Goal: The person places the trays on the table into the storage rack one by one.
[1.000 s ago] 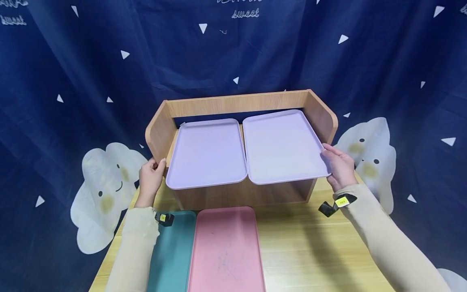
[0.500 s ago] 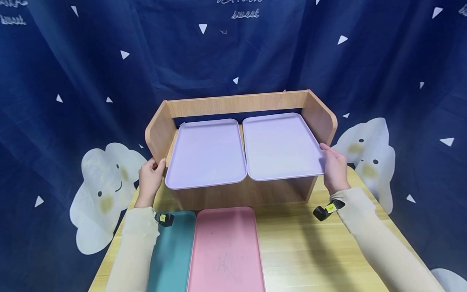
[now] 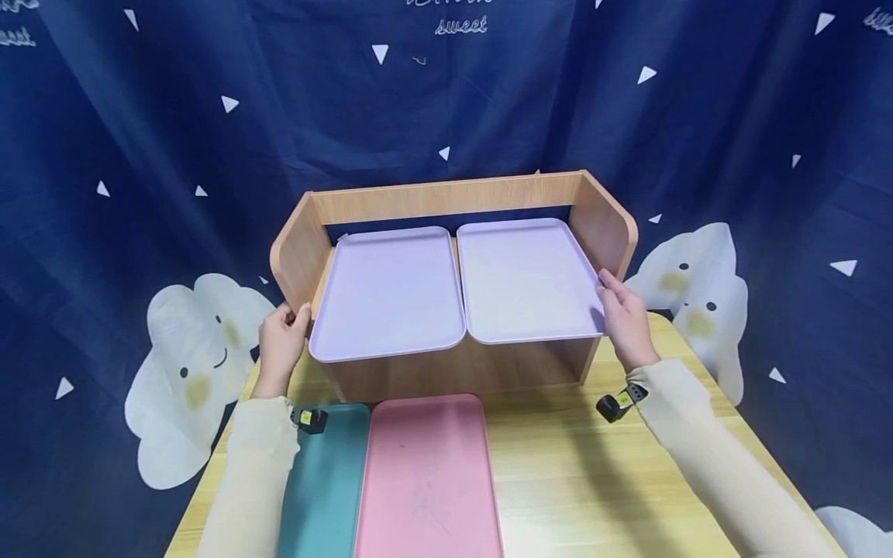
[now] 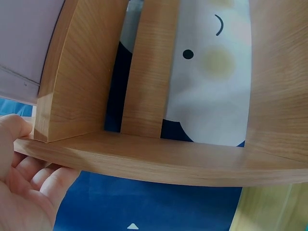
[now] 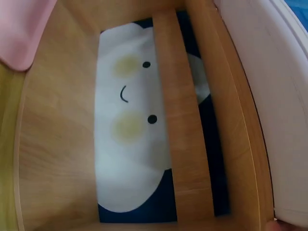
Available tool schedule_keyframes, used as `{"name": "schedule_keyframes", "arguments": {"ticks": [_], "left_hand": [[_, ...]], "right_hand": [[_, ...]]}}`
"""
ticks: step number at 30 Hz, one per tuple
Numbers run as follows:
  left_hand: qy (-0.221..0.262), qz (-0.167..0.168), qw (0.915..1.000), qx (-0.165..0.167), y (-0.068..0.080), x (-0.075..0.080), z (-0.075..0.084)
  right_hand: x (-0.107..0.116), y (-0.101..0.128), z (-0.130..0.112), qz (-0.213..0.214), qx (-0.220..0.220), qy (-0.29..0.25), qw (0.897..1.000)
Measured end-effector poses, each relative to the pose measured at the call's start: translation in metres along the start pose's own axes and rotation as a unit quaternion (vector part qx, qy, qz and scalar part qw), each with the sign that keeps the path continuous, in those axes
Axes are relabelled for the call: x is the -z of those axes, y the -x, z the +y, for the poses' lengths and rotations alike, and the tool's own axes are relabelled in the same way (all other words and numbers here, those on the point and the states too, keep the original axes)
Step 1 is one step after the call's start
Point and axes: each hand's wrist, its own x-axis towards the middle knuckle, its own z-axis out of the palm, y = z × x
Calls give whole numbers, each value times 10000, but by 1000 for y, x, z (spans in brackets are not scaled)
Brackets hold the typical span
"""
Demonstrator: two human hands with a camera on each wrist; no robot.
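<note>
Two lavender trays lie side by side on the top board of a wooden shelf [image 3: 453, 370]: the left tray [image 3: 391, 294] and the right tray [image 3: 526, 283]. Both jut past the board's front edge. My left hand [image 3: 282, 341] grips the front edge of the shelf's left side panel [image 4: 159, 166], thumb on one side and fingers on the other. At the right tray's front right edge, my right hand [image 3: 628, 324] holds the rim and covers that corner. The right wrist view shows the tray's underside [image 5: 260, 96], with just a bit of finger at the bottom corner.
A teal tray [image 3: 328, 480] and a pink tray [image 3: 429, 480] lie on the wooden table [image 3: 558, 465] before the shelf. Behind everything hangs a dark blue curtain [image 3: 314, 101] with cloud faces. A wooden bar [image 5: 180, 120] crosses the shelf's open back.
The right tray has come down level and shifted slightly left beside the left tray, my right hand moving left with it. My left hand keeps its grip on the shelf.
</note>
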Motion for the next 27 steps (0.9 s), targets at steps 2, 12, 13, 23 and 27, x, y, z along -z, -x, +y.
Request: {"name": "schedule_keyframes", "arguments": {"ticks": [2,12,13,23,27], "left_hand": [[41,-14,10000,11,0,0,-1],[61,-70,9999,-49,1,-2,0],[55,-54,10000,-61,1,-1,0],[105,-54,9999,-31,1,1,-1],[125,-67,9999,-19,0,2,0]], "right_hand": [[2,1,1,-67,139,139,9998],[16,19,9,372,261,-743,9962],[17,22,11,409,268,-964,9941],[7,56,36,1310,559,-3094,9402],[-6,68,46,1648,950,-3711,9089]]}}
